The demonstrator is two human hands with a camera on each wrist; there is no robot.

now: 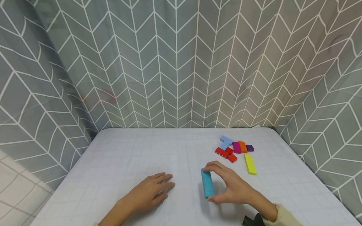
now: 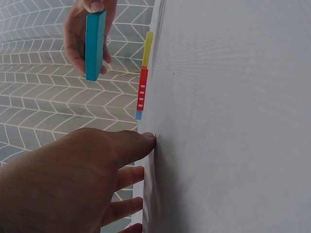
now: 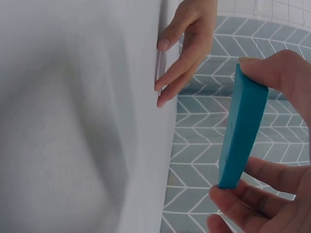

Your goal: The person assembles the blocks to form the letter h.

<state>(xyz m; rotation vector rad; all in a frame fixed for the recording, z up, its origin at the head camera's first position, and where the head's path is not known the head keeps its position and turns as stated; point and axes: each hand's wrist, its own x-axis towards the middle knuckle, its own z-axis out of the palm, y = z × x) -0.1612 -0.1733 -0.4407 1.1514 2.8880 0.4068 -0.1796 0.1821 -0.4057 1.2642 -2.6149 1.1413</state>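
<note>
My right hand (image 1: 233,185) pinches a teal rectangular block (image 1: 207,183) by its two ends, thumb at the near end and fingertips at the far end. In the right wrist view the block (image 3: 244,126) is held up clear of the white table surface. My left hand (image 1: 150,191) rests on the table to the left of it, fingers spread and holding nothing. The left wrist view shows its fingertips (image 2: 148,138) touching the cloth. Closest to the right hand among the other pieces lies a yellow bar (image 1: 250,164).
At the back right lie red pieces (image 1: 226,153), one with white marks, a light blue angular piece (image 1: 226,142), a magenta block (image 1: 237,147), an orange block (image 1: 243,147) and a dark purple block (image 1: 250,148). Patterned grey curtains (image 1: 175,62) surround the white table (image 1: 135,153).
</note>
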